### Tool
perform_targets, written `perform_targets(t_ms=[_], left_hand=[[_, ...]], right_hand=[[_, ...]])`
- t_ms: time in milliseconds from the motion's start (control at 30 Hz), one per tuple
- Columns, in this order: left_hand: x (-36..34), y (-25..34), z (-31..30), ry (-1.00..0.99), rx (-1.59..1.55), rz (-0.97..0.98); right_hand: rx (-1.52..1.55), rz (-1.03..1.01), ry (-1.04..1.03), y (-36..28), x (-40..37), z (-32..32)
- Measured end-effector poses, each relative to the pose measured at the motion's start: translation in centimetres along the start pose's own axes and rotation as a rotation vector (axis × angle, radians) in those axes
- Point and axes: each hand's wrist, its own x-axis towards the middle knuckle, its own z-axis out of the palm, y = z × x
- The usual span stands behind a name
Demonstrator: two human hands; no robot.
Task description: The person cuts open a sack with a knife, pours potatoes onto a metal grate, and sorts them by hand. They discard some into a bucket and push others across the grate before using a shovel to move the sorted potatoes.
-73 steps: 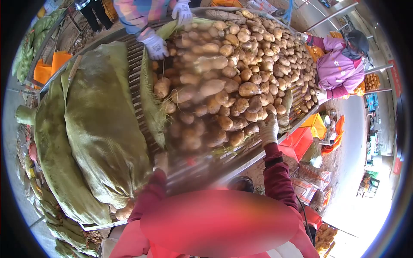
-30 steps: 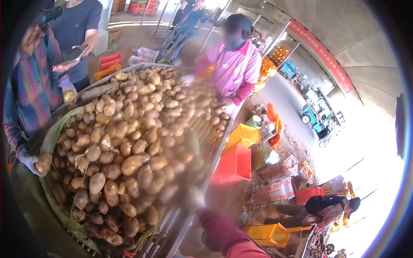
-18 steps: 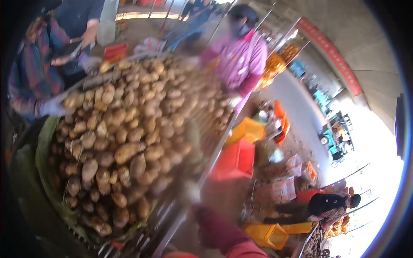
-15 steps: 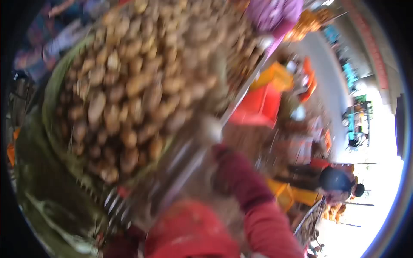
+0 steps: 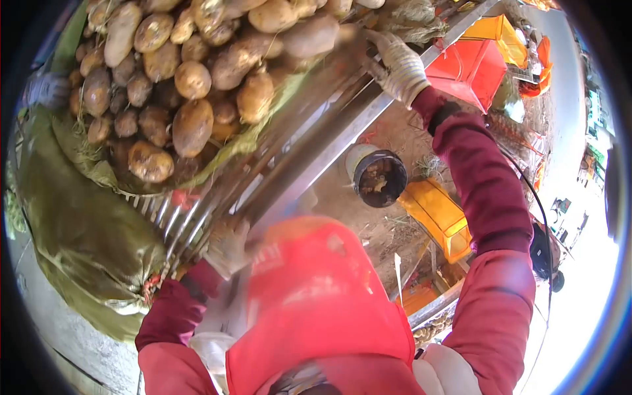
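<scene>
My right hand (image 5: 403, 69), in a white striped glove, reaches over the metal rail (image 5: 309, 158). Its fingers stretch apart toward a long potato (image 5: 313, 37) at the edge of the heap. My left hand (image 5: 227, 251), gloved and blurred, is low beside the metal bars (image 5: 181, 220); its fingers do not show clearly. Potatoes (image 5: 193, 128) lie heaped on green cloth (image 5: 230, 155), some dark and damp-looking. A full green sack (image 5: 99, 204), tied with red string, leans below the heap at the left.
Another person's gloved hand (image 5: 49, 89) is at the heap's left edge. Beyond the rail stand a black-rimmed bucket (image 5: 380, 178), a yellow crate (image 5: 440, 217) and a red crate (image 5: 471, 72). Red cloth (image 5: 316, 289) fills the lower middle. A black cable (image 5: 543, 224) hangs at right.
The view has shifted and the potatoes look larger. My right hand has moved from the middle toward the upper right. My left glove has come into view by the bars.
</scene>
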Motion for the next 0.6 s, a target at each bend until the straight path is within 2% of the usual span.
perform_targets(t_ms=[33,100,200,233,367,467,500,600], left_hand=[[0.6,-0.3,-0.1,0.107,-0.094,0.083],[0.6,0.1,0.0,0.113,-0.135,0.064],[0.8,0.2,-0.1,0.098,-0.157,0.056],[0.9,0.2,-0.2,0.083,-0.166,0.058],[1.7,0.4,-0.4,0.074,-0.239,0.068],[1.2,0.6,0.4,0.095,-0.196,0.056],[1.1,0.5,0.3,0.089,-0.184,0.048],[0.0,-0.1,1.0,0.097,-0.110,0.036]], right_hand=[[0.005,-0.002,0.024,0.3,0.0,0.1],[0.084,0.041,0.002,-0.6,-0.8,-0.3],[0.117,-0.014,0.009,-0.5,-0.9,-0.4],[0.157,0.035,-0.032,-0.4,-1.0,-0.2],[0.181,0.024,0.005,-0.5,-1.2,-0.2],[0.199,0.091,-0.102,-1.0,-1.3,-0.9],[0.217,-0.030,-0.022,-1.2,-1.3,-1.6],[0.335,-0.141,0.100,-0.3,-1.6,-0.5]])
